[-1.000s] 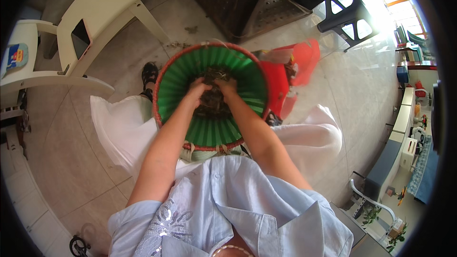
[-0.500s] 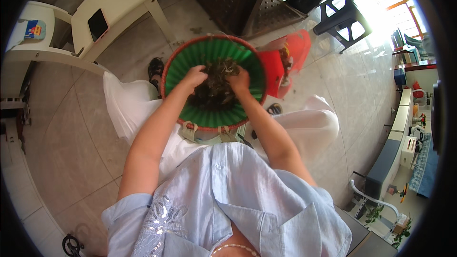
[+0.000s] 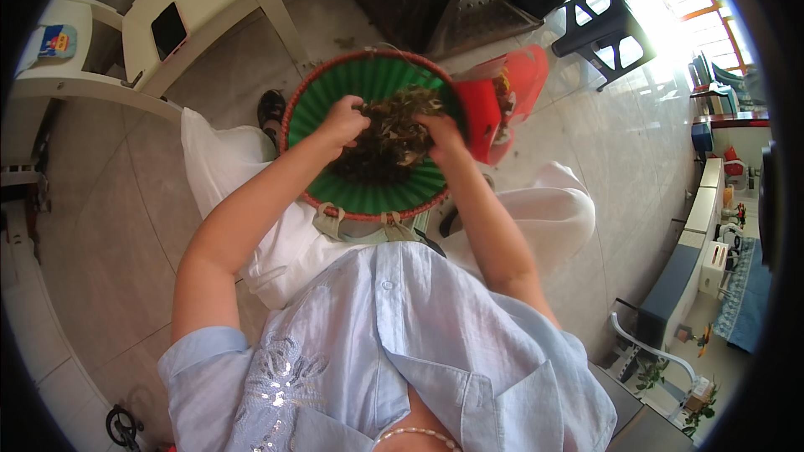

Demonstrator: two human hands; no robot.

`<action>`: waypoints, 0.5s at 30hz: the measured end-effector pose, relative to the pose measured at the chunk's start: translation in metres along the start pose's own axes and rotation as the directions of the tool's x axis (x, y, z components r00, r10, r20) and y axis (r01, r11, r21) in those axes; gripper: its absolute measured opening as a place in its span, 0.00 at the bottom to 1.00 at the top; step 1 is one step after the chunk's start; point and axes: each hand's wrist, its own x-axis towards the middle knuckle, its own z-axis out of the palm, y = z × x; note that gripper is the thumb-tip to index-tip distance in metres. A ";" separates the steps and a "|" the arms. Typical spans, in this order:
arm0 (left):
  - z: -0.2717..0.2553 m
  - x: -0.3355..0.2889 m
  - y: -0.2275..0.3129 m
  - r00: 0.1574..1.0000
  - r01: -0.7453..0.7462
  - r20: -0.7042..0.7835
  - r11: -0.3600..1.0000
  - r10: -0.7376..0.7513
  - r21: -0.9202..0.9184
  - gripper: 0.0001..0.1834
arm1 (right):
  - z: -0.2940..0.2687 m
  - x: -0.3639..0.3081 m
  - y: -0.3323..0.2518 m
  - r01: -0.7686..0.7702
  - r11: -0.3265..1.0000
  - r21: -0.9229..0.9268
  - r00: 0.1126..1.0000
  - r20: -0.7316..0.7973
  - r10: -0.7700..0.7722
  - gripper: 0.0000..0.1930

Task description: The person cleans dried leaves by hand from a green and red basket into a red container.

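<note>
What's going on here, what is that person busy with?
A seated person has a round green tray on their lap, piled with dried leaves. The left hand and right hand are both in the pile, fingers curled around bits of it. A red container sits at the tray's right edge.

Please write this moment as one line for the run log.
left hand: in dried leaves | right hand: in dried leaves | green basket: on lap | red dustpan: beside basket
</note>
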 end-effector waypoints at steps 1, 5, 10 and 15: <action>-0.001 -0.004 0.001 1.000 0.003 0.004 1.000 -0.003 -0.001 0.24 | 0.002 -0.003 -0.003 -0.002 1.000 -0.001 1.000 -0.004 0.002 0.18; -0.001 -0.032 0.012 0.956 0.192 0.231 0.981 -0.182 -0.024 0.22 | -0.001 0.002 -0.003 0.046 0.998 -0.041 0.997 -0.056 -0.048 0.17; 0.024 -0.046 0.008 0.918 0.159 0.366 0.987 -0.154 0.016 0.28 | 0.012 0.008 0.004 0.175 0.982 -0.067 0.983 -0.046 -0.178 0.17; 0.028 -0.035 -0.004 0.927 0.028 0.375 0.992 0.021 -0.125 0.09 | 0.026 0.003 -0.001 0.220 0.976 0.000 0.974 -0.059 -0.219 0.17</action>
